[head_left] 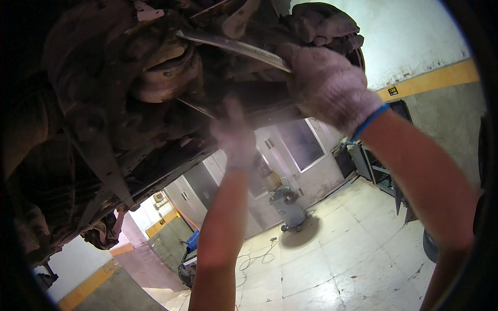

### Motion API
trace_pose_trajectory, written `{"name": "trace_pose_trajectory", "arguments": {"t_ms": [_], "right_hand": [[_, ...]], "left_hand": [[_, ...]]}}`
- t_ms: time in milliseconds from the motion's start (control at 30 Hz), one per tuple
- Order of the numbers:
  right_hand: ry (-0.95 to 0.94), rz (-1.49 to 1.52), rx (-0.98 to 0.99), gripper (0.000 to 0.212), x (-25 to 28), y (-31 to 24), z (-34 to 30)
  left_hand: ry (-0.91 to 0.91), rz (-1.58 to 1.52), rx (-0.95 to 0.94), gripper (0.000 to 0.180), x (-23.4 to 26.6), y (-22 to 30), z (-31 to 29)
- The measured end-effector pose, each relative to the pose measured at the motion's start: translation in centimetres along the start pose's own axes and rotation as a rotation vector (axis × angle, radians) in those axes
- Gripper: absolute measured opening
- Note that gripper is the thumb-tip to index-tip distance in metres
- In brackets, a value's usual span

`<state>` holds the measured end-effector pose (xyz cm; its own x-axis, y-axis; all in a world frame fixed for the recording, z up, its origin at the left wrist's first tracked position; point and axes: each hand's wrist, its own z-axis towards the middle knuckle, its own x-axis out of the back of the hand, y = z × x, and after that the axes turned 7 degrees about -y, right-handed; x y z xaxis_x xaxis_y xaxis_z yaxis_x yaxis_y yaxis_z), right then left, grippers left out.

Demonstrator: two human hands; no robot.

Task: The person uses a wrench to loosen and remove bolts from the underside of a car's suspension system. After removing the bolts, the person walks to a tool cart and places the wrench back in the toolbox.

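Overhead hangs the dark, grimy underside of a raised vehicle, with a rounded rusty metal part [166,78] in the middle. My right hand [332,88], in a pale knitted glove with a blue cuff, is closed around the end of a long flat silver wrench [236,47]. The wrench's far end reaches left among the suspension parts above the rusty part. Lower and to the left, my left hand [234,137], gloved and blurred, grips a thin metal tool [196,108] that points up toward the rusty part. That tool's tip is hidden.
A brake assembly [324,26] hangs at the upper right. Below, a grey wheeled canister [288,210] stands on the tiled floor [332,269], near a loose cable [259,257]. A dark tool cart [376,168] stands by the right wall; grey doors [306,150] line the back.
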<state>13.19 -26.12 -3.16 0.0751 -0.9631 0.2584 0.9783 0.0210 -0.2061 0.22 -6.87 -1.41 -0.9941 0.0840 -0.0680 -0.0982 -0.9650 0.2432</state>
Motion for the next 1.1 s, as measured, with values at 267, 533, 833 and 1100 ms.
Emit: {"name": "trace_pose_trajectory", "arguments": {"t_ms": [267,533,833,1100], "right_hand": [[0.149,-0.009,-0.098,0.029,-1.1,-0.1,0.5],[0.338,-0.183,0.223,0.042,-0.6,3.0,5.6],[0.318,-0.215,0.246,0.042,-1.5,4.2,6.5],[0.239,-0.054,0.163,0.042,-1.9,2.7,4.0]], "left_hand": [[0.057,-0.229,0.181,0.046,0.5,-1.4,0.1],[-0.18,-0.244,0.143,0.028,3.2,-0.4,-2.3],[-0.052,-0.133,0.152,0.036,3.9,-2.0,-1.3],[-0.01,-0.352,0.212,0.039,1.8,1.0,-2.8]]}}
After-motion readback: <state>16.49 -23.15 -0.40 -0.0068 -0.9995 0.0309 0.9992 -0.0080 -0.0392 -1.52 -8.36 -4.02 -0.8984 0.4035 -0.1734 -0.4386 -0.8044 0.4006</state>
